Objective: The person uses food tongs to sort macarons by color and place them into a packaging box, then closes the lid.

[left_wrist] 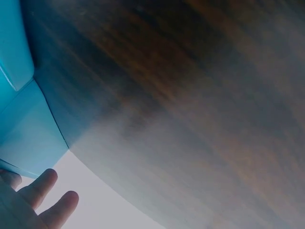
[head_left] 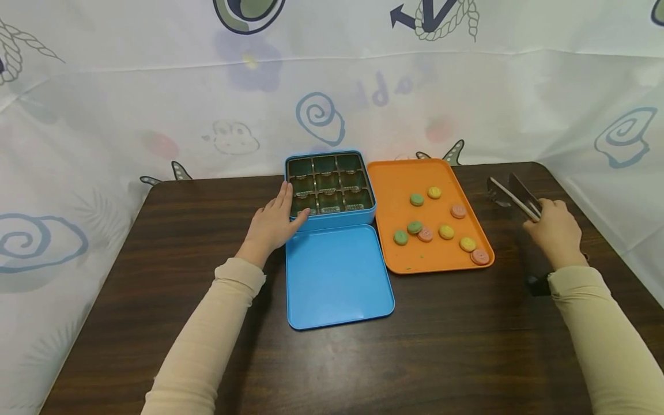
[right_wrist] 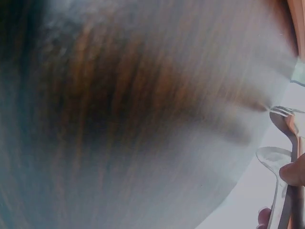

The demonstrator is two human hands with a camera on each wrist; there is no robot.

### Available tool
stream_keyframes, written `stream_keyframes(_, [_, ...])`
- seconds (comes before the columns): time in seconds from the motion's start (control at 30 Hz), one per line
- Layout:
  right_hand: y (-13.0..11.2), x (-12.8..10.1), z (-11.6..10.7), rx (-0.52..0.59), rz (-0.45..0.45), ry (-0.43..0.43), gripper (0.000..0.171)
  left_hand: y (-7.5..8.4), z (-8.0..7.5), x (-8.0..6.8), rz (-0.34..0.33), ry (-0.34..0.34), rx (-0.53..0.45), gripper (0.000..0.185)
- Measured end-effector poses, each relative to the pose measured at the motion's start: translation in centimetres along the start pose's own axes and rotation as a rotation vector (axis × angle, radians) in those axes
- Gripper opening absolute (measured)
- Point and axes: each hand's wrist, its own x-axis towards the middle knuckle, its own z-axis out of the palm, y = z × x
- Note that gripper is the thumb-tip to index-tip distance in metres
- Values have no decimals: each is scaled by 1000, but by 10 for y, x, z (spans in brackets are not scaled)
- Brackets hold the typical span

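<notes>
My left hand (head_left: pixel 275 222) rests with straight fingers against the left side of a blue box (head_left: pixel 339 221). A dark insert (head_left: pixel 328 183) divides the box into several compartments, and no pieces show in them. My right hand (head_left: pixel 556 233) grips metal serving tongs (head_left: pixel 515 199) to the right of an orange tray (head_left: pixel 394 180), with the tongs' two ends apart and nothing between them. One end looks like a spoon (right_wrist: pixel 277 191), the other like a fork (right_wrist: pixel 282 111). Several small round cookie-like pieces, green (head_left: pixel 417 199), yellow (head_left: pixel 446 231) and pink (head_left: pixel 458 211), lie on the tray.
A flat blue lid (head_left: pixel 337 276) lies in front of the box, touching it. The orange tray stands right beside the box on a dark wooden table (head_left: pixel 441 346). Behind the table hangs a white printed cloth (head_left: pixel 332 75).
</notes>
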Motion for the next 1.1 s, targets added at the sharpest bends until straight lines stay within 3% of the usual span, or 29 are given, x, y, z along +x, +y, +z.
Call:
stream_keyframes(0.33, [-5,2,-3,81,16,79,56,2,-1,0,1,-14,1,83])
stream_keyframes(0.63, [-32,1,-9,131,-55,130,49,1,-1,0,1,-5,-12,83])
stream_keyframes(0.93, [-55,-2,-11,148,-128,137,49,1,-1,0,-6,-8,-9,83])
stream_keyframes(1.1, [-65,-5,-11,230,-130,109,53,1,0,0,-7,-7,-12,83])
